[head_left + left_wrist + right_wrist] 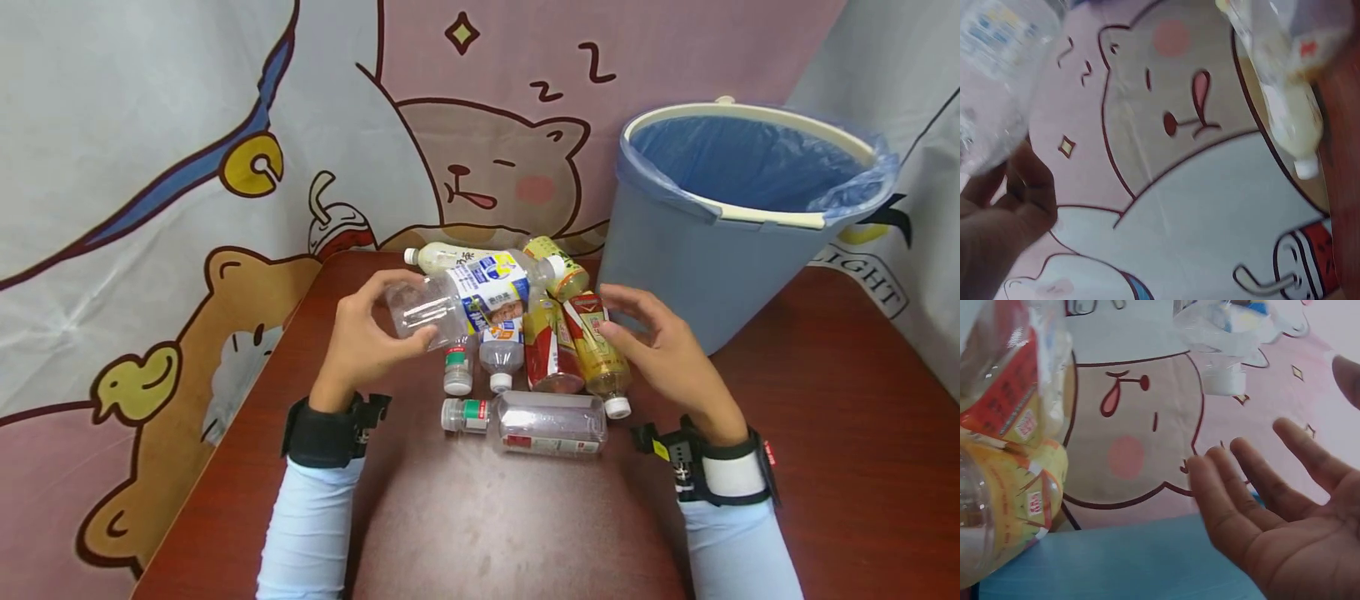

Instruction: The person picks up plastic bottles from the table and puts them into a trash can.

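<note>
My left hand holds a clear plastic bottle by its base end, thumb and fingers gripping its sides. This bottle has a blue, white and yellow label, and its white cap points right. It is held above a group of bottles on the table. In the left wrist view, my fingers press against the clear plastic. To the right, my right hand has loosely bent, spread fingers and holds nothing. Close beside it lies a bottle with a red and yellow label. The right wrist view shows its palm empty.
A grey-blue bin with a blue bag liner stands at the back right. Several plastic bottles lie together mid-table, including a red-labelled bottle and a clear bottle on its side in front. A patterned cloth hangs behind the table.
</note>
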`<state>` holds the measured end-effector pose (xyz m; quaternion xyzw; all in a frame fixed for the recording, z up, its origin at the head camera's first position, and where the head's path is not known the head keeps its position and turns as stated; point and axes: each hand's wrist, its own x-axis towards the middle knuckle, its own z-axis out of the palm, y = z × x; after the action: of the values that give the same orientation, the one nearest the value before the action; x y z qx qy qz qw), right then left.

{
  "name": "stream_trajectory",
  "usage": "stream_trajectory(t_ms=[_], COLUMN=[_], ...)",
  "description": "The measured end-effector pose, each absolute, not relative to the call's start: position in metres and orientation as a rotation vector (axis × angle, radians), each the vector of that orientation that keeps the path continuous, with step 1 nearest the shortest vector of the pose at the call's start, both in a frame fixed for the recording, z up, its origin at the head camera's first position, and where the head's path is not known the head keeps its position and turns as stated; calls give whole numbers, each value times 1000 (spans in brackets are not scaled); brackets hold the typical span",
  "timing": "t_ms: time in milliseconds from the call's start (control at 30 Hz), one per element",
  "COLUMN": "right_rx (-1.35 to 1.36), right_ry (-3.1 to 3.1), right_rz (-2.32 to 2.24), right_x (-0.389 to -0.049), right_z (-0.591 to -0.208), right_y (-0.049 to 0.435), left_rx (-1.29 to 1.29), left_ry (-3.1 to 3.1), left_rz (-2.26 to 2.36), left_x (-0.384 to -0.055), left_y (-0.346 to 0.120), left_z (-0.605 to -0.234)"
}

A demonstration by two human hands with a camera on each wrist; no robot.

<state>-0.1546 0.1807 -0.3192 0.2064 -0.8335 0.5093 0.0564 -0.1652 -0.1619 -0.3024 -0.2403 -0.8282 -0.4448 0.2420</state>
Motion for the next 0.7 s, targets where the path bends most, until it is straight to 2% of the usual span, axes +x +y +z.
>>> stream_trajectory(t_ms=[133,300,700], right_rx=[591,694,824], right_ry=[-2436,-2380,-2371], right_rz=[1745,1887,1984], right_x=[-150,-147,-143], right_z=[-314,-311,-313], right_y=[187,187,186], left_rx=[-859,-1048,-1223], left_ry=[-2235,-2194,-2172], left_rz=[-1316,-1425,-1509], left_x=[-165,-167,-163], left_y=[-157,-153,-151], left_z=[-303,-308,-307])
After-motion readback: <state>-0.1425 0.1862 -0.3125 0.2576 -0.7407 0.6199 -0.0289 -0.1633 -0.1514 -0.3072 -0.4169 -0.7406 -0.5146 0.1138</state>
